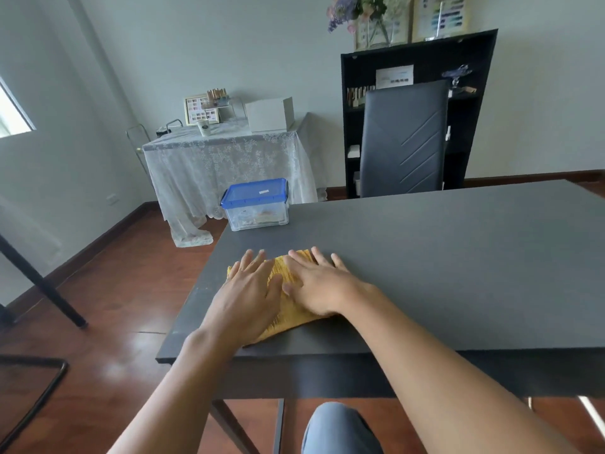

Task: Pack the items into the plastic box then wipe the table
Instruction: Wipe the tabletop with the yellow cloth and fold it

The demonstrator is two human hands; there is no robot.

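Observation:
A clear plastic box [258, 217] with a blue lid shut on it stands at the far left corner of the dark grey table [442, 257]; some items show through its wall. A yellow cloth [288, 275] lies flat near the table's front left. My left hand [250, 294] and my right hand [319, 283] both press flat on the cloth, fingers spread, side by side and almost touching. Most of the cloth is hidden under the two hands.
A grey chair [404, 139] stands behind the table's far edge, in front of a black shelf [471, 60]. A lace-covered side table [226, 158] sits at the back left. The table's left edge lies just left of the cloth. My knee [340, 427] shows below the front edge.

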